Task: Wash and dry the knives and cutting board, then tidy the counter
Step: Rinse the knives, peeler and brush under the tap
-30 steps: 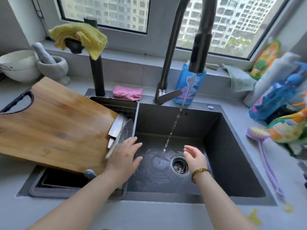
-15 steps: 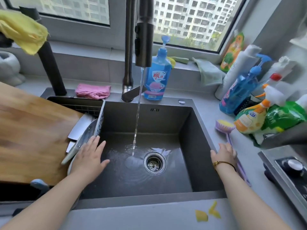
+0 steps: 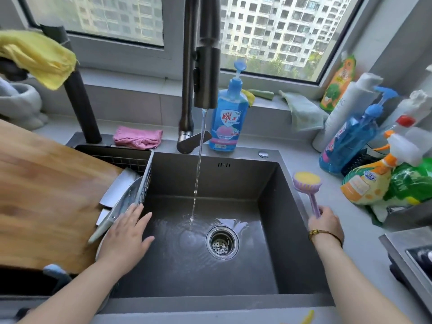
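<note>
A wooden cutting board (image 3: 44, 195) lies across the left side of the sink. Two knife blades (image 3: 119, 185) stick out from under its right edge, beside a plate that leans on the sink divider. My left hand (image 3: 126, 239) rests with straight fingers against that plate and the divider. My right hand (image 3: 326, 224) grips the purple handle of a dish brush (image 3: 307, 181) whose yellow head is raised over the sink's right rim. Water runs from the faucet (image 3: 205, 73) into the dark sink (image 3: 210, 183).
A blue dish soap bottle (image 3: 228, 118) stands behind the sink, a pink cloth (image 3: 138, 136) to its left. A yellow cloth (image 3: 39, 54) hangs on a black post. Several spray bottles (image 3: 374, 164) crowd the right counter. A stove corner (image 3: 413, 260) sits at the lower right.
My right hand moved out of the sink to the right counter, took hold of the brush handle and lifted the brush. My left hand stayed against the plate. The view panned right.
</note>
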